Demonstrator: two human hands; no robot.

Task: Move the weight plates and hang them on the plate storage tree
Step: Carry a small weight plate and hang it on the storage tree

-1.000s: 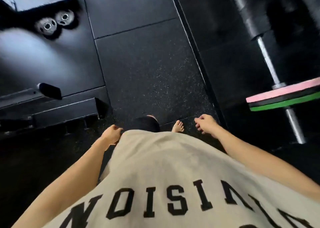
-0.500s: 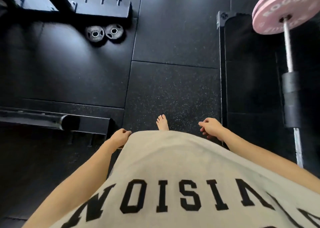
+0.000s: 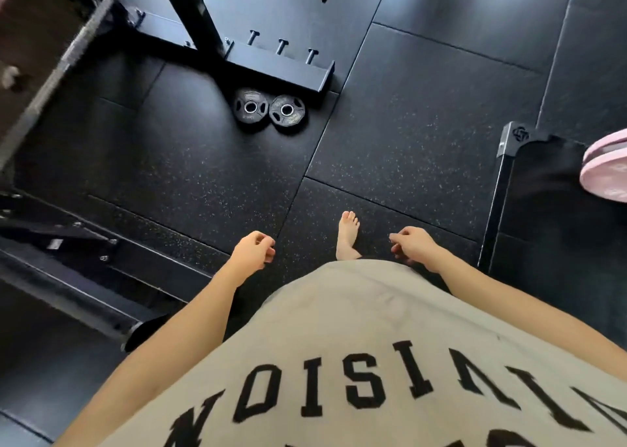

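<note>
Pink plate [image 3: 607, 166] cut by right edge; barbell [image 3: 57, 70] blurred.

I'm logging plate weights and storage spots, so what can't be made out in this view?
- Two small black plates: markings too small to read.
- Pink plate: cut off by the right edge.
- Rack base: upper part cut off by the top edge; no storage pegs identifiable.
- Bar at left: motion-blurred.
</note>
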